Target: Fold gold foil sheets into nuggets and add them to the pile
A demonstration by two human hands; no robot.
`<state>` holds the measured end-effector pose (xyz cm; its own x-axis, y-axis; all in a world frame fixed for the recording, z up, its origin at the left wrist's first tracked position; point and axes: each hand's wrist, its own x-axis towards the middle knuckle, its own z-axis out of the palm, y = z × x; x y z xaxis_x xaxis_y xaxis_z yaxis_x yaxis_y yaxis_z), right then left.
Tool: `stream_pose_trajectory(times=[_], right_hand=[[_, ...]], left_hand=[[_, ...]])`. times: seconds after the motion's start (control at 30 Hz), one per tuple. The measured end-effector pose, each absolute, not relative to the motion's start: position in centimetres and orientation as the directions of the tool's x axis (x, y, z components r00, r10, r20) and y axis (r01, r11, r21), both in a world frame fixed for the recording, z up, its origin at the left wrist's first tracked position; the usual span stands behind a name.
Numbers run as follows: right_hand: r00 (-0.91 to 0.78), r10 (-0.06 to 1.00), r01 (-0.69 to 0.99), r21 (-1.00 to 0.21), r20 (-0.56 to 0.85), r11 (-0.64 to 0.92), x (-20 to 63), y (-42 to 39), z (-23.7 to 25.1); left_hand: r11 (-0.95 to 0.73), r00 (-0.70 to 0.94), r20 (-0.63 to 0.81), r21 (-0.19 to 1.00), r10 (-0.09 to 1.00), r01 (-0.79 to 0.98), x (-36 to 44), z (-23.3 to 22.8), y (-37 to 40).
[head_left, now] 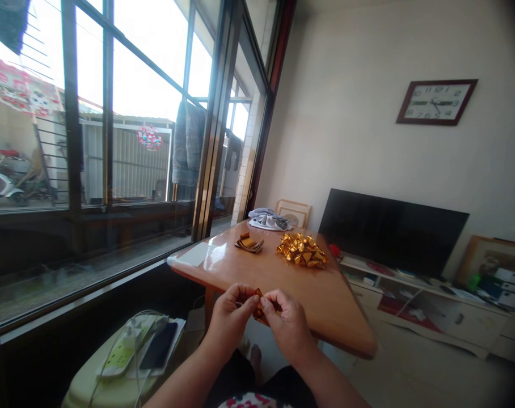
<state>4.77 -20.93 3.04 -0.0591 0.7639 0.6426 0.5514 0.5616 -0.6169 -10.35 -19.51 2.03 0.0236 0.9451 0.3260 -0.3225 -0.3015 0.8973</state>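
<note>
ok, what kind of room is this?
Likely a home living room: a flat TV on a low white cabinet, a wall clock, and a small wooden table by big windows.

Both hands [260,317] pinch gold foil piece [260,310] (fingers closed).

Head camera looks forward and down, close above the table [325,294].

The wall clock [436,102] shows hour numbers around its white face; 10, 11, 12, 1, 2 along the top and 3 and 4 at the right can be made out. No other writing is readable.
</note>
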Motion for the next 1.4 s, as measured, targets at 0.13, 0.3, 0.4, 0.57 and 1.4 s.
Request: stream_pose_trajectory(times=[0.13,0.3,0.4,0.57,1.4], right_hand=[[-0.057,0.73,0.583,-0.571,0.681,0.578,4.7,-21.0,3.2],[-0.061,0.68,0.653,-0.486,0.73,0.581,4.7,-20.8,2.9],[-0.052,0.665,0.681,-0.461,0.745,0.569,4.7,-20.7,2.6],[-0.046,0.653,0.695,-0.445,0.756,0.565,4.6,-20.6,2.5],[-0.171,0.579,0.838,-0.192,0.797,0.511,4.1,-20.4,2.0]], left_hand=[[-0.323,-0.005,0.339,0.89,0.941,-0.321,-10.2,1.9,-19.4],[-0.37,-0.048,0.369,0.903,0.928,-0.219,-10.0,1.0,-18.9],[-0.403,-0.066,0.398,0.9,0.915,-0.166,-9.9,0.5,-18.7],[-0.464,-0.122,0.455,0.883,0.882,-0.07,-9.9,0.2,-18.7],[-0.399,-0.174,0.371,0.9,0.912,-0.174,-9.6,0.7,-18.7]])
